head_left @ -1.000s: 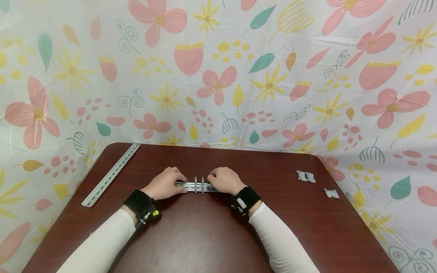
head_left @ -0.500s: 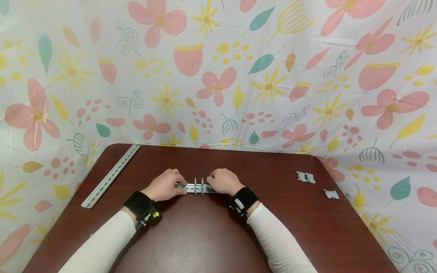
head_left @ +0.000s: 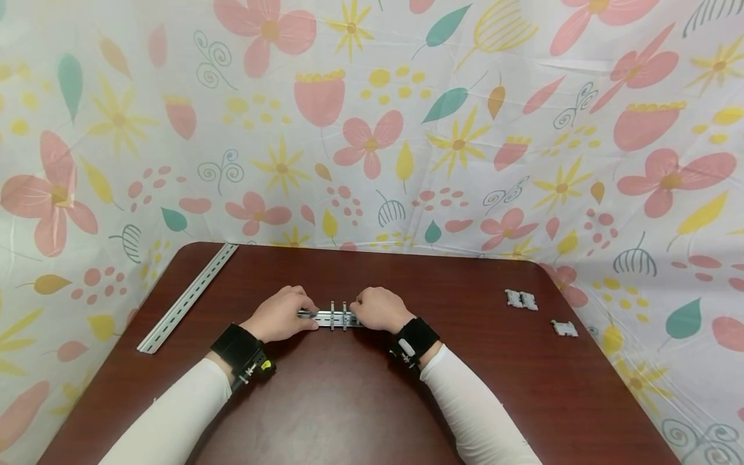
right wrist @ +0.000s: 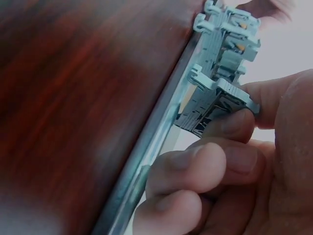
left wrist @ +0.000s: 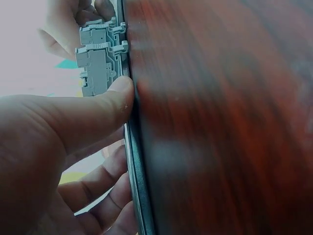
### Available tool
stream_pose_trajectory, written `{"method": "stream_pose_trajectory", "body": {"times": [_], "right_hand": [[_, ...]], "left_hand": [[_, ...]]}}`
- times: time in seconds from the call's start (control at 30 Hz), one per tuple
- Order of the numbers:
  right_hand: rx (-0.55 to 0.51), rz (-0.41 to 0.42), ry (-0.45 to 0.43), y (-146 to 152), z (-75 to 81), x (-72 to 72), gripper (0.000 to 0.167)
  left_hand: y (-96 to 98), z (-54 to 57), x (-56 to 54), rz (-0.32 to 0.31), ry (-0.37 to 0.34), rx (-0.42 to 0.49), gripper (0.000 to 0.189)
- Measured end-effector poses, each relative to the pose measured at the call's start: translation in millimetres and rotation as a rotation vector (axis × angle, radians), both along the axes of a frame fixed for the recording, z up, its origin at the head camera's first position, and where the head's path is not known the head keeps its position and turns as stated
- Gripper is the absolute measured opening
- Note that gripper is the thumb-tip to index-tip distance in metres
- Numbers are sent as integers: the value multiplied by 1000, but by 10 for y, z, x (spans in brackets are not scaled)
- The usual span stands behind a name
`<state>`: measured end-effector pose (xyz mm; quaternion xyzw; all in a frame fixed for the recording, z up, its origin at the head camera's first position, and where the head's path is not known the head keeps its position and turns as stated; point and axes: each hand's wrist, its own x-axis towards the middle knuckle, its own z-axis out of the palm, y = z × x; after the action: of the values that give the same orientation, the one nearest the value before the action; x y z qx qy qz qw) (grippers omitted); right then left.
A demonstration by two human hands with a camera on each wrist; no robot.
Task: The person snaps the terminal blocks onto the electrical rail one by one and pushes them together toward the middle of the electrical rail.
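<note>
A short slotted DIN rail [head_left: 322, 318] lies at mid-table with two grey terminal blocks [head_left: 338, 316] standing across it, side by side with a small gap. My left hand [head_left: 283, 315] pinches the rail's left end, thumb along the near edge and fingers behind, as the left wrist view shows. With thumb and fingers my right hand [head_left: 383, 309] grips a third grey terminal block [right wrist: 215, 100]. That block sits tilted at the rail [right wrist: 142, 161], its hooked foot close over the near edge and its lower end leaning away. In the head view the right hand hides most of it.
A longer slotted DIN rail [head_left: 187, 298] lies slantwise along the table's left side. On the right are a pair of grey terminal blocks [head_left: 520, 299] and a single grey block [head_left: 564, 329]. Behind the brown table [head_left: 325, 400] hangs a flowered curtain [head_left: 372, 129].
My right hand has shifted slightly left along the rail, toward the two standing blocks. The left hand keeps its place on the rail.
</note>
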<state>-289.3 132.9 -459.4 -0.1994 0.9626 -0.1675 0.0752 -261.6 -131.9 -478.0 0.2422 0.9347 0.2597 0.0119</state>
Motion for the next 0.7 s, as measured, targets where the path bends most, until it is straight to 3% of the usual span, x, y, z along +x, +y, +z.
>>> {"method": "stream_pose_trajectory", "body": {"times": [0.5, 0.7], "right_hand": [[45, 17, -51, -28, 39, 92, 55], [131, 30, -31, -46, -31, 61, 52]], "left_hand": [[22, 0, 0, 34, 6, -14, 24], [26, -9, -1, 39, -2, -14, 23]]}}
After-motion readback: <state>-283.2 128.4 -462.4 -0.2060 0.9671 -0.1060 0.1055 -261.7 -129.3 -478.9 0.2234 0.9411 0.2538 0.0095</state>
